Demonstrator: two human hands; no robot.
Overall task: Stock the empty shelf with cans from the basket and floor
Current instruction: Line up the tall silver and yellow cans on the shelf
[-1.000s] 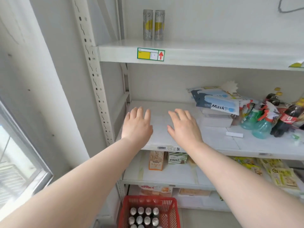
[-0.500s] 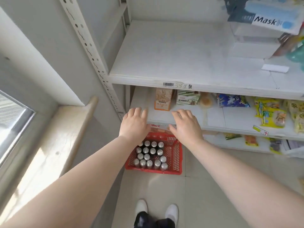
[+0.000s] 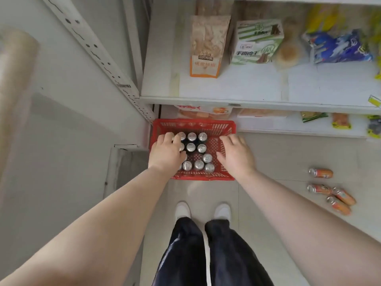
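Red plastic lattice forms the basket (image 3: pixel 193 121), which sits on the floor just in front of the lowest shelf, ahead of your white shoes (image 3: pixel 182 209). Inside it the cans (image 3: pixel 191 147) stand upright in tight rows, and you see only their round silver tops with dark sides below. The right-hand part of the basket's mesh bottom is bare.

Your left hand (image 3: pixel 166 151) is spread over the left rows, fingers relaxed and apart, its grip not closed on any can. You cannot tell from here whether the fingertips touch the tops. Your right hand (image 3: pixel 236 155) is over the basket's right rim, fingers straight and slightly parted, with nothing in its grip.

Four orange cans (image 3: pixel 320 173) lie on their sides on the floor to your right, well apart from the basket. One lies alone and three lie close together nearer you.

The floor (image 3: pixel 288 153) is pale glossy tile with thin joints. Above the basket a white painted shelf (image 3: pixel 237 85) carries a tan and orange snack bag (image 3: pixel 206 44), standing. Just beside it is a green-striped carton (image 3: pixel 255 42), and farther right a crinkled blue packet (image 3: pixel 338 46). A perforated white metal upright (image 3: pixel 99 56) runs diagonally at the left, against a plain grey wall.
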